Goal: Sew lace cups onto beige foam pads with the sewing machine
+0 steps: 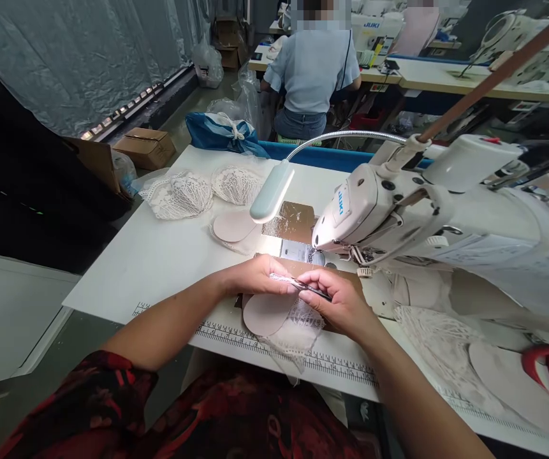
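My left hand (259,273) pinches the upper edge of a white lace bra cup (267,314) with a smooth pale pad. The cup hangs below my fingers, over the table's front edge. My right hand (338,298) is closed around dark, slim thread snips (321,292), whose tip meets the lace edge beside my left thumb. Just beyond my hands are the sewing machine's metal needle plate (296,251) and the white JUKI machine head (351,204). My fingers partly hide the pinched edge.
More lace cups (183,194) lie at the table's back left, and a pale pad (236,226) lies nearer. A lamp (272,191) hangs over the needle area. Lace pieces (439,331) and red-handled scissors (544,366) sit at right. Another person (310,76) sits ahead, facing away.
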Motion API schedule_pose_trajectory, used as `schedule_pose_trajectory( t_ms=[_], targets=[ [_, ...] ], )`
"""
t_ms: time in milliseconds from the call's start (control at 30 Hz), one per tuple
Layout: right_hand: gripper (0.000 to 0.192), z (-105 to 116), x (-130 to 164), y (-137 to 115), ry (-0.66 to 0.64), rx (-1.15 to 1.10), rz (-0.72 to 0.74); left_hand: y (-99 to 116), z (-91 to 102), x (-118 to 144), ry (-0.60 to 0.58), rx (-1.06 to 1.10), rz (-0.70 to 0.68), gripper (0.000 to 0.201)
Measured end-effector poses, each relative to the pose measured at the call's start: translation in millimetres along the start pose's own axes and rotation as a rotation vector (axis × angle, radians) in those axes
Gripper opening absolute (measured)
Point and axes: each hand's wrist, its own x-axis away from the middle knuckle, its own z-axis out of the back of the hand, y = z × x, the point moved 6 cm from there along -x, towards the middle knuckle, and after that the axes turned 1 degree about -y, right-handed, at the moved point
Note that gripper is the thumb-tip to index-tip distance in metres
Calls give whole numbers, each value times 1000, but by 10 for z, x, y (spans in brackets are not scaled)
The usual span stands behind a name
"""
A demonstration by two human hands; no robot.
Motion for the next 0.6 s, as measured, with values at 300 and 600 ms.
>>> schedule_pose_trajectory(
  t_ms=[300, 600],
  targets=[
    [21, -31, -32, 85, 116, -105, -35, 11, -20, -8, 3, -31, 12, 40],
    [28, -130, -40, 219, -17, -209, -184, 26, 157, 78, -107, -229, 18, 37]
  ],
)
